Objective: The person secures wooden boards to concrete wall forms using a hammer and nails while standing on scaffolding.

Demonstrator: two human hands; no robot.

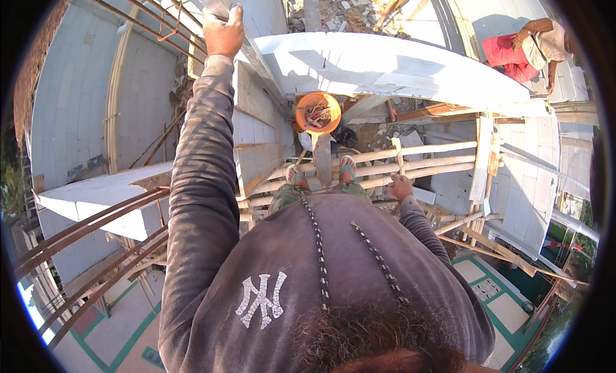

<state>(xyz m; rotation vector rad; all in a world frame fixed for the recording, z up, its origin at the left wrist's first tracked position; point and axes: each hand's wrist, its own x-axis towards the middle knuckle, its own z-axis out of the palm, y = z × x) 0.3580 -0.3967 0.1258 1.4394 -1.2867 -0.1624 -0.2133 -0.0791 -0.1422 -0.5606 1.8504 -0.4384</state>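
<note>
My left hand (223, 32) reaches far forward at the upper left. Its fingers are closed around the edge of a long grey plank (260, 59), which runs along a block wall. My right hand (400, 188) hangs low on the right, close to the bamboo poles (443, 148). Its fingers are curled in, and whatever they may hold is too small to make out. Ahead of my feet is an orange bucket (299, 119) with several tools or scraps inside. A short board (322, 160) lies between my sandalled feet.
Pale block walls (398, 59) stand ahead. Bare rusty rebar (96, 225) juts in at the left, and more rebar (160, 30) crosses beside my left hand. Rubble (343, 10) lies beyond the wall. Another person in red shorts (510, 55) bends at the upper right. Tiled floor (122, 315) shows far below.
</note>
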